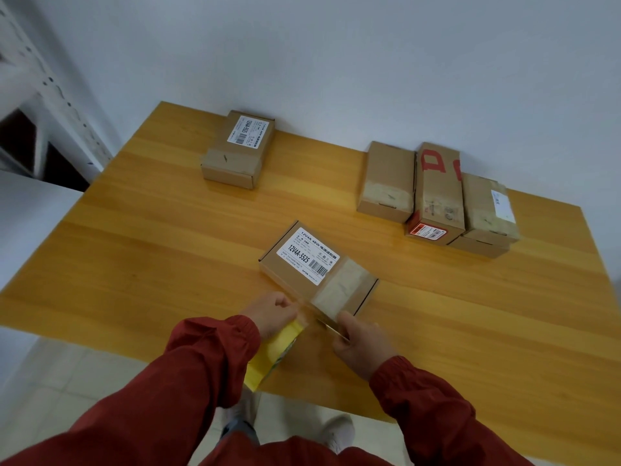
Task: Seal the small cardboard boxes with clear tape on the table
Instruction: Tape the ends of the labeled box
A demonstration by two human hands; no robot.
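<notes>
Head view: our left hand gripped the yellow tape roll, our right hand a thin cutter; the box lay just beyond our fingers, long axis slanting away leftward.

Plain pale wall, evenly lit, no visible shadows on it. Wooden table, orange-yellow with lengthwise grain, far edge against the wall. Left: white perforated metal shelf rack, blurred, with a white surface below it; light tiled floor under the table's near edge.
</notes>
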